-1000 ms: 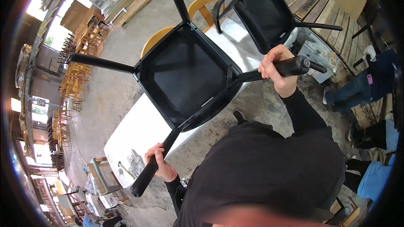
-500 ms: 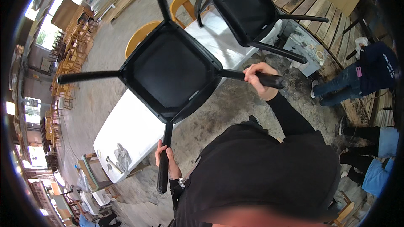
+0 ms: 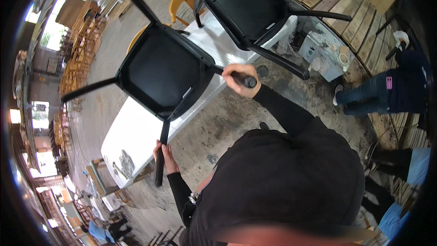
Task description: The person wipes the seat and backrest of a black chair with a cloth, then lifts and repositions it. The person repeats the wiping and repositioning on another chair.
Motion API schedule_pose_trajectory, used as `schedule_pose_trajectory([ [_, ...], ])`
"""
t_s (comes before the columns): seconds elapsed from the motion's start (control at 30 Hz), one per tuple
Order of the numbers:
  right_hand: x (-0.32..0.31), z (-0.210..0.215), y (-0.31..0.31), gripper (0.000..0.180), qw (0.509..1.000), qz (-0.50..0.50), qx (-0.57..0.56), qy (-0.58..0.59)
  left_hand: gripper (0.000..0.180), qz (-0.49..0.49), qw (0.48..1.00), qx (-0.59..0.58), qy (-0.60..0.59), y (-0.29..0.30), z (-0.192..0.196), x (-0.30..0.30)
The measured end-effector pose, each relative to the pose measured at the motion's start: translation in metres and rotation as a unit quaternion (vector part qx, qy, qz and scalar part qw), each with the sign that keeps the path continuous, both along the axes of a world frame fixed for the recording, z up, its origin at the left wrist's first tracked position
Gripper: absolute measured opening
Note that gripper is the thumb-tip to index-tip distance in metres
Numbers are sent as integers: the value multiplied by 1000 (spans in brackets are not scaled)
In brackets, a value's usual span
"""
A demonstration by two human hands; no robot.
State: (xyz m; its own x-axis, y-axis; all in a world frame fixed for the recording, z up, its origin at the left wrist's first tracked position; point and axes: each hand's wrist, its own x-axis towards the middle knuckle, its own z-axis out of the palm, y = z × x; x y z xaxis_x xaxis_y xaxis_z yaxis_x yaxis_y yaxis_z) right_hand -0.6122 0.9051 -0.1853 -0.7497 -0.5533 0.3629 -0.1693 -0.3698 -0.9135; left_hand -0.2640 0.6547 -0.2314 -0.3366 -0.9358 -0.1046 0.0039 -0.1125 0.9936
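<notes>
An upturned black chair (image 3: 161,75) hangs over the white-covered table (image 3: 132,132), its seat underside facing me and its legs pointing outward. My left hand (image 3: 164,155) grips one black leg near its end. My right hand (image 3: 239,79) is closed around another leg of the same chair. A second black chair (image 3: 246,7) lies upside down on the far end of the table.
Yellow wooden chairs (image 3: 182,0) stand beyond the table. A grey box with tape rolls (image 3: 325,54) sits on the concrete floor to the right. A person in dark clothes (image 3: 387,91) is at the right edge. Wooden planks (image 3: 332,0) lie at the far right.
The black chair has swung lower and away from me over the table, with both hands still on its legs. My left hand has moved up and inward.
</notes>
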Motion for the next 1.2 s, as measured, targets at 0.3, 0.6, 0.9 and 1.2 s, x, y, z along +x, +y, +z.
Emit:
schedule_pose_trajectory([
  [0.3,11,-51,12,12,972,-33,29,231,40,38,993,107,-31,12,-36,-3],
  [0.6,12,-75,20,17,974,-18,21,227,37,58,994,89,-13,23,-55,-2],
  [0.9,21,-86,18,18,975,-13,76,209,45,-11,996,-72,-44,17,-54,20],
  [1.2,83,-102,-9,49,915,-208,283,-200,71,-326,860,-281,-273,-75,-70,94],
])
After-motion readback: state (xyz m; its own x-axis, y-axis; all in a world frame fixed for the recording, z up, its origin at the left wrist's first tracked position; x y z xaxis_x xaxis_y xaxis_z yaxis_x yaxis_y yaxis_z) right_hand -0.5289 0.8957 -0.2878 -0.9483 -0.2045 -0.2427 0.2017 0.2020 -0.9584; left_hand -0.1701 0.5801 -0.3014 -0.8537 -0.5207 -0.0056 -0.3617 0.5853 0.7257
